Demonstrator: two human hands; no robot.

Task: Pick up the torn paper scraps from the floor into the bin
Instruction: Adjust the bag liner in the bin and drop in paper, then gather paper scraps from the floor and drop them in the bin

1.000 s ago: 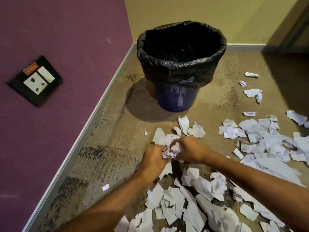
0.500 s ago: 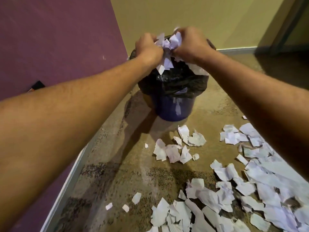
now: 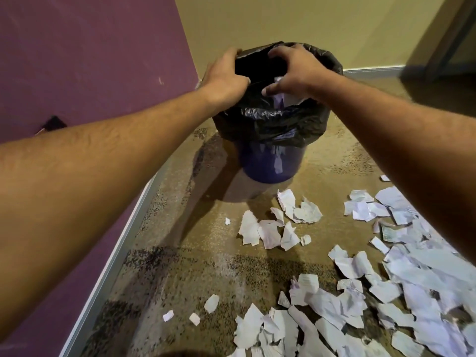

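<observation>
- Both forearms reach from the lower frame edges up to the bin (image 3: pixel 273 163) at upper centre.
- Bin: dark blue body, black liner bag (image 3: pixel 278 124) folded over the rim, standing upright on the floor (image 3: pixel 195 266) near the corner of the purple wall (image 3: pixel 85 60) and the yellow wall (image 3: pixel 322 24).
- Left hand (image 3: pixel 224 78) over the left side of the bin mouth, fingers spread apart, fingertips at the far rim, thumb toward the near rim. Nothing seen in it.
- Right hand (image 3: pixel 293 73) over the middle of the bin mouth, fingers splayed and curled downward, loose rather than clamped.
- A few white paper scraps (image 3: pixel 286 97) show just below the right palm, inside the bin opening at the near rim; cannot tell whether the hand touches them.
- Small cluster of torn scraps (image 3: pixel 273 228) on the floor just in front of the bin, centre frame.
- Large scatter of scraps (image 3: pixel 401 279) across the right and lower right of the frame, overlapping in a heap.
- Three small loose bits (image 3: pixel 211 302) at lower centre, apart from the heap; one tiny bit sits left of the centre cluster.
- Grey skirting strip (image 3: pixel 121 246) runs along the purple wall base, lower left.
- Dark object (image 3: pixel 52 123) on the purple wall, mostly hidden behind the left forearm, middle left.
</observation>
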